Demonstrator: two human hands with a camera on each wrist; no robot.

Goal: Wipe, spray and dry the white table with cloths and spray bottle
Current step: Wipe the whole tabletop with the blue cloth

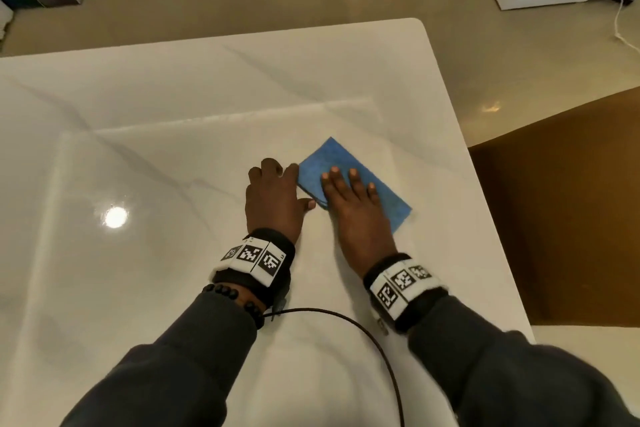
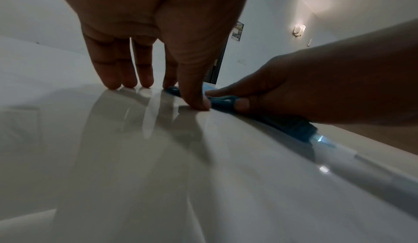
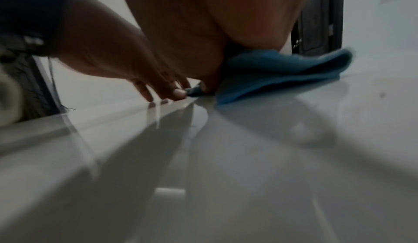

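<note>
**Wipe stage, cloth pinned flat**

Right hand (image 1: 358, 204) flat, fingers straight, pressing the blue cloth (image 1: 349, 168) onto the white table (image 1: 173, 97). Left hand (image 1: 273, 198) relaxed at its 9 o'clock edge, thumb and forefinger touching the cloth, gripping nothing. Probably wiping, or squaring the fold. Next: steady downward pressure, long sweeps toward 12 o'clock. No spray bottle visible.

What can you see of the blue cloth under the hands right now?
The blue cloth is a soft, fuzzy-looking rectangle, apparently folded, lying flat and skewed on the white table near its right edge. The right hand presses flat on it with straight fingers. The left hand rests beside it, thumb and forefinger touching its left edge. Its far end lifts slightly in the right wrist view.
</note>
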